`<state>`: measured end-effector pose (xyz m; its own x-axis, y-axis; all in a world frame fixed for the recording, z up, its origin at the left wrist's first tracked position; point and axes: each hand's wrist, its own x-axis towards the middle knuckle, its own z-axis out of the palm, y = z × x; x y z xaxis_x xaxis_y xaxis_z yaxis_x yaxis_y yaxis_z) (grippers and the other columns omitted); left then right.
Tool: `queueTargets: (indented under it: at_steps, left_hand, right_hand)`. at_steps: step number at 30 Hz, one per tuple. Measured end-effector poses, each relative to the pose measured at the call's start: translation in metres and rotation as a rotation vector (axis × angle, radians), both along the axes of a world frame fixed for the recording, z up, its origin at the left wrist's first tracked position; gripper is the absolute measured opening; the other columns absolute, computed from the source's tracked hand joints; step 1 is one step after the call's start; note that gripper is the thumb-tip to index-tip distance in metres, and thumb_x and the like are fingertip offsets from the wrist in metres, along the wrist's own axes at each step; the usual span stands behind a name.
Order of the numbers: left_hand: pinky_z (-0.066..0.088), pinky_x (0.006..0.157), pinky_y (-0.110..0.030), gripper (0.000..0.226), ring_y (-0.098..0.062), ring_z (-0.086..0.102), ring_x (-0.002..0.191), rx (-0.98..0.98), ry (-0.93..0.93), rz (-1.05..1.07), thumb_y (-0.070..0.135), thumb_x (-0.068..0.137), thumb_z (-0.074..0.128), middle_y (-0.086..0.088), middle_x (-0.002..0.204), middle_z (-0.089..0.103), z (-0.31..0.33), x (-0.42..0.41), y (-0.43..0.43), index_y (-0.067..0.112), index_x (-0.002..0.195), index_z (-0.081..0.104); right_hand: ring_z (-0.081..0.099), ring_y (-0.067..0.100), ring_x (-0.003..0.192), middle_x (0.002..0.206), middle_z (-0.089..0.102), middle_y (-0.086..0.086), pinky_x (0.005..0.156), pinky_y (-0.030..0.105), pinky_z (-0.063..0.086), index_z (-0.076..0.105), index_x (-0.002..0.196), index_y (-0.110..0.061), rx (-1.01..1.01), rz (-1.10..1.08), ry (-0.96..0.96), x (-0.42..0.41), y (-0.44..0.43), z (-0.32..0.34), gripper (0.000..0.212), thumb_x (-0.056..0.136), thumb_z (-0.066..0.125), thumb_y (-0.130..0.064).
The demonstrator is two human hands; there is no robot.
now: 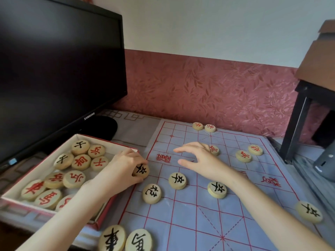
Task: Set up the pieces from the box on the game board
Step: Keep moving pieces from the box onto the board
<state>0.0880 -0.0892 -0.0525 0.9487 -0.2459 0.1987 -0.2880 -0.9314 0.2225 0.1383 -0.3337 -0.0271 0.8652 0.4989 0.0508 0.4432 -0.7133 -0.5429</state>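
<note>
Pink leafy wallpaper [208, 84] backs the blue xiangqi board [190, 214]. The left hand [125, 167] pinches a black-lettered piece [141, 172] at the board's left edge, just beside the red box [108, 144]. The right hand [197, 158] hovers above the board with relaxed, spread fingers, grasping nothing.

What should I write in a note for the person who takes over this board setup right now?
Left hand pinches a held piece, black-marked, at the left edge of the board, beside the box.
Right hand is open above the board and holds nothing.
Done: several black pieces lie on the near half and five red pieces on the far half.
Left: set down the held piece, then move the boxed pieces, mostly red, onto the board.
</note>
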Motion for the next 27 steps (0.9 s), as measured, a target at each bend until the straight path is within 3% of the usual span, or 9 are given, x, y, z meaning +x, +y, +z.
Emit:
queueTargets:
  at_steps: [6,13,17,20,25,27]
  left_hand:
    - [0.023,0.105,-0.027,0.055,-0.011,0.027,0.129,0.02,-0.01,-0.017,0.039,0.077,0.067,0.009,0.127,0.052,-0.005,-0.001,0.004,0.026,0.128,0.052]
    - [0.04,0.101,-0.034,0.04,-0.018,0.048,0.115,-0.17,-0.137,-0.033,0.032,0.073,0.074,0.002,0.114,0.064,0.008,-0.01,0.021,0.022,0.111,0.066]
    - [0.039,0.089,-0.019,0.035,-0.01,0.056,0.101,-0.277,-0.176,0.111,0.026,0.076,0.072,0.008,0.107,0.063,0.023,-0.028,0.046,0.022,0.111,0.066]
    - [0.04,0.082,-0.019,0.037,-0.005,0.054,0.093,-0.334,-0.09,0.239,0.025,0.079,0.069,0.011,0.105,0.06,0.027,-0.046,0.071,0.025,0.116,0.062]
    - [0.037,0.067,-0.005,0.045,0.0,0.049,0.089,-0.253,0.018,0.286,0.026,0.076,0.072,0.01,0.118,0.057,0.017,-0.074,0.101,0.035,0.118,0.057]
    - [0.039,0.068,-0.005,0.05,-0.001,0.051,0.092,-0.216,0.063,0.297,0.029,0.075,0.072,0.01,0.12,0.057,0.014,-0.08,0.109,0.037,0.121,0.055]
  right_hand:
    - [0.025,0.012,0.128,0.132,0.04,-0.01,0.103,0.028,0.022,0.052,0.124,-0.044,0.009,0.015,0.02,-0.011,0.003,-0.001,0.034,0.091,0.055,-0.038]
    - [0.027,0.01,0.126,0.13,0.043,-0.009,0.101,0.027,0.027,0.051,0.127,-0.041,0.033,0.09,0.031,-0.021,0.031,0.005,0.035,0.092,0.054,-0.037]
    - [0.033,0.012,0.126,0.129,0.045,-0.006,0.107,0.031,0.03,0.052,0.127,-0.038,0.034,0.157,0.016,-0.023,0.064,0.01,0.036,0.091,0.055,-0.036]
    - [0.038,0.01,0.125,0.126,0.046,-0.008,0.107,0.032,0.034,0.053,0.126,-0.038,0.076,0.216,0.03,-0.027,0.092,0.012,0.036,0.09,0.056,-0.036]
    - [0.039,0.015,0.129,0.133,0.046,-0.001,0.107,0.04,0.036,0.049,0.129,-0.037,0.008,0.28,0.047,-0.027,0.146,0.007,0.041,0.088,0.056,-0.036]
    - [0.038,0.016,0.132,0.139,0.046,0.001,0.109,0.039,0.033,0.048,0.133,-0.03,-0.043,0.312,0.023,-0.025,0.165,0.005,0.046,0.088,0.058,-0.032]
